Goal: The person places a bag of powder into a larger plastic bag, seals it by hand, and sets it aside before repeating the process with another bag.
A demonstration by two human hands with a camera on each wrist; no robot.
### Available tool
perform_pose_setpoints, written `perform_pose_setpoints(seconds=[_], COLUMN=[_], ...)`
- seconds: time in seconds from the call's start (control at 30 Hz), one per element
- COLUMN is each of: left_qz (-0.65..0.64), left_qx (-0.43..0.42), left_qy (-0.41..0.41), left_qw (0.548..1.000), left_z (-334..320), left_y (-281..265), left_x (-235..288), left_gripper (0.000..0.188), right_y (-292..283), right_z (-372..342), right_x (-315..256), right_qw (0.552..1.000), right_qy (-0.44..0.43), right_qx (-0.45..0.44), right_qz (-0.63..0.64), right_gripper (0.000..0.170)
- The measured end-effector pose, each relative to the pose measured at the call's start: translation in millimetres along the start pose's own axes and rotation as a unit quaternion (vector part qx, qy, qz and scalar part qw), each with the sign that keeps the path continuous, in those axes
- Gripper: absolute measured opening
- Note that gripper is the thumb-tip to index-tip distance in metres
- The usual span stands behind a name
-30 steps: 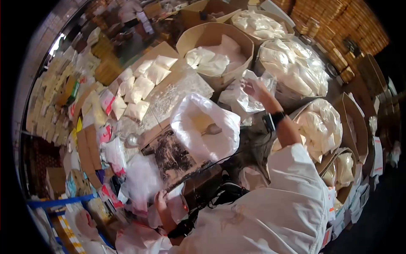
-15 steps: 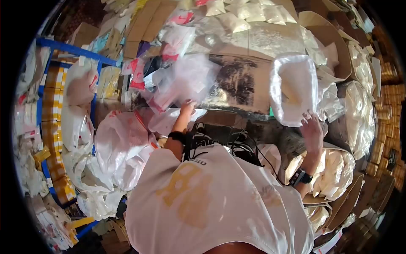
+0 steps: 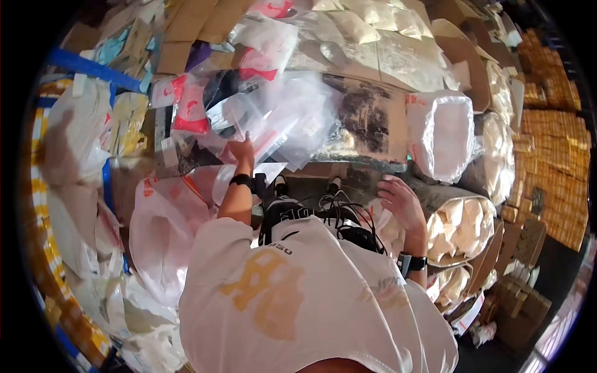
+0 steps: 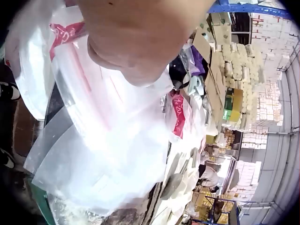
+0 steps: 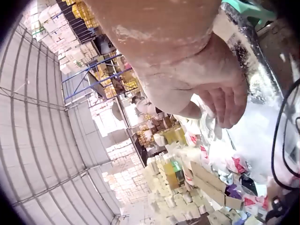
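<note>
My left hand (image 3: 241,151) grips the near edge of a loose pile of clear plastic bags (image 3: 308,118) on the bench. In the left wrist view the hand (image 4: 136,42) covers part of these bags, hiding the fingertips. Their sheets (image 4: 93,173) fan out below it, some with pink stripes. Over on the right, my right hand (image 3: 401,202) hangs by the bench's front edge, its fingers loosely bent and holding nothing. White powder marks that wrist in the right wrist view. Beyond it an open-topped white sack (image 3: 423,133) stands at the bench's right end.
Filled pouches of pale powder (image 3: 354,25) lie along the back. A rounded metal tool (image 3: 334,55) rests before them. Pink-and-white packets (image 3: 191,112) sit left of the bags. Large bag-lined containers (image 3: 463,227) flank the right side, and a big whitish plastic bag (image 3: 165,217) the left.
My right hand has come back from the containers, past the white sack, towards my body. My left hand stays by the clear bags, which now lie more spread out. The head view has swung downward.
</note>
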State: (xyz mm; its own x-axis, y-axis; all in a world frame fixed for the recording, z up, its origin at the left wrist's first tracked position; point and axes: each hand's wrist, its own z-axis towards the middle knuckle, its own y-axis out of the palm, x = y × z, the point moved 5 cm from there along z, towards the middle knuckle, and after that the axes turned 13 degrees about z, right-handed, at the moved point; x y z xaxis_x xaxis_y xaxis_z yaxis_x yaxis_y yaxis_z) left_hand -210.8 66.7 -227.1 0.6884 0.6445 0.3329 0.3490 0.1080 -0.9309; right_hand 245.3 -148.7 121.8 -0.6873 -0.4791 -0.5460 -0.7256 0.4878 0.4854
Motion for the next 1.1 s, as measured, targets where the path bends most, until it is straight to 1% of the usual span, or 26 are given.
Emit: perform_pose_setpoints(seconds=[0.03, 0.07, 0.13, 0.17, 0.2, 0.23, 0.3, 0.33, 0.37, 0.4, 0.47, 0.5, 0.53, 0.6, 0.67, 0.73, 0.77, 0.8, 0.83, 0.87, 0.93, 1.0, 1.03, 1.07, 1.1], left_qz=[-0.053, -0.105, -0.230, -0.247, -0.262, -0.304, -0.411, -0.460, -0.449, -0.431, -0.344, -0.355, -0.326, -0.328, -0.294, -0.249, -0.241, -0.249, -0.262, -0.273, -0.253, -0.279, -0.272, -0.216, -0.331], left_qx=[-0.022, -0.044, -0.064, -0.086, -0.109, -0.129, -0.153, -0.162, -0.138, -0.132, -0.085, -0.104, -0.072, -0.100, -0.066, -0.027, -0.046, 0.011, -0.009, -0.034, -0.052, -0.078, -0.089, -0.077, -0.119], left_qy=[-0.001, -0.005, 0.010, -0.004, -0.019, 0.048, 0.112, 0.142, 0.148, 0.195, 0.259, 0.285, 0.336, 0.355, 0.407, 0.427, 0.406, 0.436, 0.414, 0.388, 0.373, 0.329, 0.333, 0.368, 0.300], left_qw=[0.998, 0.993, 0.971, 0.965, 0.959, 0.943, 0.892, 0.861, 0.870, 0.871, 0.899, 0.884, 0.881, 0.870, 0.862, 0.869, 0.881, 0.865, 0.871, 0.880, 0.891, 0.899, 0.898, 0.901, 0.887], left_z=[8, 16, 14, 13, 12, 11, -1, -12, -29, -32, -50, -58, -75, -94, -119, -130, -128, -125, -127, -132, -135, -131, -128, -112, -122], left_y=[6, 12, 8, 5, 1, 2, -21, -44, -83, -87, -110, -114, -143, -146, -174, -187, -176, -165, -169, -173, -175, -157, -151, -118, -128], left_x=[5, 11, 14, 22, 27, 33, 61, 79, 103, 113, 142, 153, 171, 190, 214, 225, 223, 219, 226, 227, 231, 223, 218, 201, 205], left_gripper=[0.057, 0.049, 0.027, 0.023, 0.020, 0.017, 0.016, 0.016, 0.015, 0.013, 0.011, 0.010, 0.010, 0.012, 0.014, 0.018, 0.019, 0.015, 0.013, 0.012, 0.012, 0.012, 0.012, 0.012, 0.012], right_y=[8, 18, 32, 35, 35, 42, 59, 68, 74, 80, 100, 107, 114, 140, 162, 179, 179, 175, 178, 177, 173, 166, 160, 154, 155], right_z=[-1, -2, 0, 5, 9, 15, 35, 51, 72, 95, 156, 194, 230, 273, 290, 287, 295, 304, 299, 295, 291, 289, 296, 301, 293], right_x=[3, 5, 8, 10, 12, 12, 9, 9, 10, 12, 20, 30, 41, 57, 64, 63, 65, 68, 60, 60, 57, 54, 57, 58, 53], right_qw=[0.999, 0.999, 0.999, 1.000, 0.999, 0.998, 0.994, 0.987, 0.977, 0.965, 0.938, 0.922, 0.901, 0.893, 0.940, 0.958, 0.955, 0.954, 0.950, 0.967, 0.985, 0.993, 0.991, 0.990, 0.988], right_qy=[-0.001, 0.003, 0.012, 0.010, 0.008, 0.007, 0.007, -0.009, -0.025, -0.040, -0.063, -0.130, -0.197, -0.265, -0.136, -0.094, -0.111, -0.126, -0.149, -0.118, -0.048, -0.022, -0.032, -0.021, -0.011], right_qx=[0.023, 0.025, 0.025, 0.000, 0.006, 0.010, 0.007, -0.021, -0.050, -0.077, -0.115, -0.140, -0.164, -0.175, -0.172, -0.141, -0.132, -0.121, -0.116, -0.126, -0.144, -0.114, -0.127, -0.135, -0.154], right_qz=[-0.025, -0.028, -0.033, -0.022, -0.043, -0.064, -0.113, -0.159, -0.204, -0.248, -0.322, -0.336, -0.350, -0.317, -0.261, -0.233, -0.240, -0.244, -0.249, -0.189, -0.080, -0.034, -0.004, -0.029, 0.032], right_gripper=[0.032, 0.032, 0.032, 0.032, 0.031, 0.031, 0.031, 0.031, 0.032, 0.032, 0.035, 0.037, 0.040, 0.041, 0.037, 0.035, 0.034, 0.033, 0.030, 0.029, 0.027, 0.025, 0.024, 0.025, 0.026])
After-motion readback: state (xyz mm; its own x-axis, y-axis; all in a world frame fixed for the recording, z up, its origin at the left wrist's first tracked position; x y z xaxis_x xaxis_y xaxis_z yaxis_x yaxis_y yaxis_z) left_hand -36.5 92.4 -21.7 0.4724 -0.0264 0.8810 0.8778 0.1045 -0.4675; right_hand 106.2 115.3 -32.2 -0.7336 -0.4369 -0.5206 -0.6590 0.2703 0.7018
